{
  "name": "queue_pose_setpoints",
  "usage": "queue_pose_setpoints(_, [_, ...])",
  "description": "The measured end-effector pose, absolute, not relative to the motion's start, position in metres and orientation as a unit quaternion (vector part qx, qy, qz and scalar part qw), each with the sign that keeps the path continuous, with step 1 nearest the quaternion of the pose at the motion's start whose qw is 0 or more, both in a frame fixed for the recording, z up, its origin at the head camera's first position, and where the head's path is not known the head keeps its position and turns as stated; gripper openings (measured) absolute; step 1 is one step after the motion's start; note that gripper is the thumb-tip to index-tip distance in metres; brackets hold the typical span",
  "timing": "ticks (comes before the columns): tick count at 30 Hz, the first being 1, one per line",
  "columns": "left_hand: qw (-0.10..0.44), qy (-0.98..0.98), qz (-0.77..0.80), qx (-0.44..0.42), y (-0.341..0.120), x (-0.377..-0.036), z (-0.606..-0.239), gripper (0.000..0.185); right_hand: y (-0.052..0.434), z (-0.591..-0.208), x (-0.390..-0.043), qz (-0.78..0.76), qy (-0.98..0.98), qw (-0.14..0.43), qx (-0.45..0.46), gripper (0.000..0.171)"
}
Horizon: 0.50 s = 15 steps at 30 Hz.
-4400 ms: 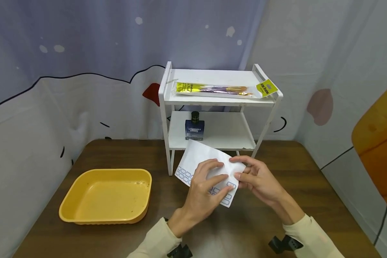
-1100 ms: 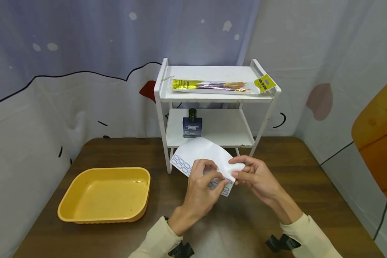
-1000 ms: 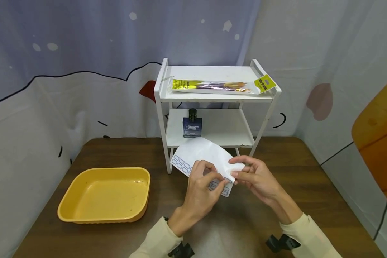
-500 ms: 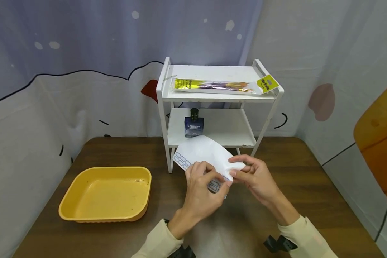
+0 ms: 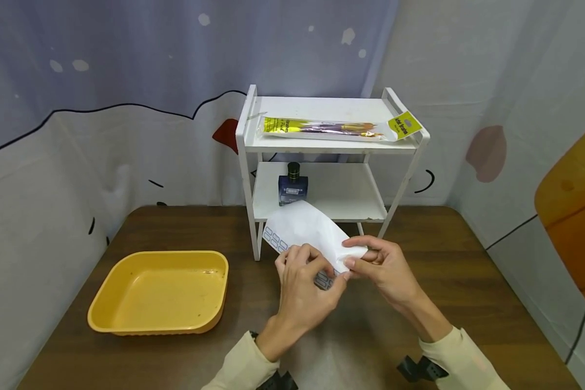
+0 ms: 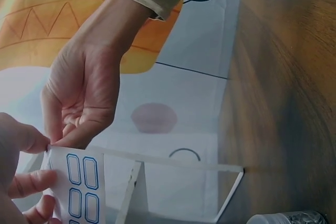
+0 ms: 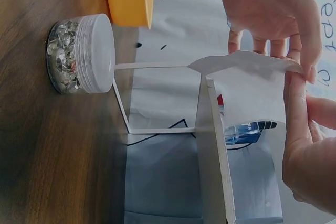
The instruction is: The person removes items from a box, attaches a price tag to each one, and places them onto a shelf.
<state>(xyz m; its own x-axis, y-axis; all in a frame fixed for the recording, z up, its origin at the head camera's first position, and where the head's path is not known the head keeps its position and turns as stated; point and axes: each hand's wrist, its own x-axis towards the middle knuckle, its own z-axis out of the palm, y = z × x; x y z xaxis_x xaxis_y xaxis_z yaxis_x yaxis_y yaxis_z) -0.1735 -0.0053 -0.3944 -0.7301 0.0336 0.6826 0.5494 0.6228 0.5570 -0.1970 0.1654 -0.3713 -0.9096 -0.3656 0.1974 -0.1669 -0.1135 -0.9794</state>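
Observation:
A white label sheet [image 5: 304, 225] with rows of blue-outlined stickers hangs bent between both hands, in front of the lower shelf. At its right corner my right hand [image 5: 390, 273] pinches the paper with thumb and fingers. My left hand [image 5: 299, 290] pinches the near edge with thumb and curled index finger, close to the right thumb, and covers part of the printed rows. Up close in the left wrist view, the sheet [image 6: 84, 187] shows empty blue frames. Seen from the right wrist, the sheet [image 7: 236, 62] curves edge-on, with both hands' fingertips meeting at its edge.
A white two-tier shelf [image 5: 322, 104] stands behind, bearing packaged paintbrushes [image 5: 341, 129] on top and a dark blue perfume bottle [image 5: 292, 190] below. The yellow tray [image 5: 158, 295] is at left. A clear jar [image 7: 94, 53] of shiny bits sits on the table [image 5: 468, 303].
My left hand has moved slightly right, its thumb now close to the right thumb. The sheet curls more, and its lower right corner has gone behind the left hand.

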Motion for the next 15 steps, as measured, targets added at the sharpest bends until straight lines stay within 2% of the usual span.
queue_pose_setpoints(15, [0.34,-0.866,-0.335,-0.15,-0.0003,-0.1711,-0.3922,0.021,0.1658,-0.3692,-0.1914,-0.702,0.678,0.061,-0.208,0.036])
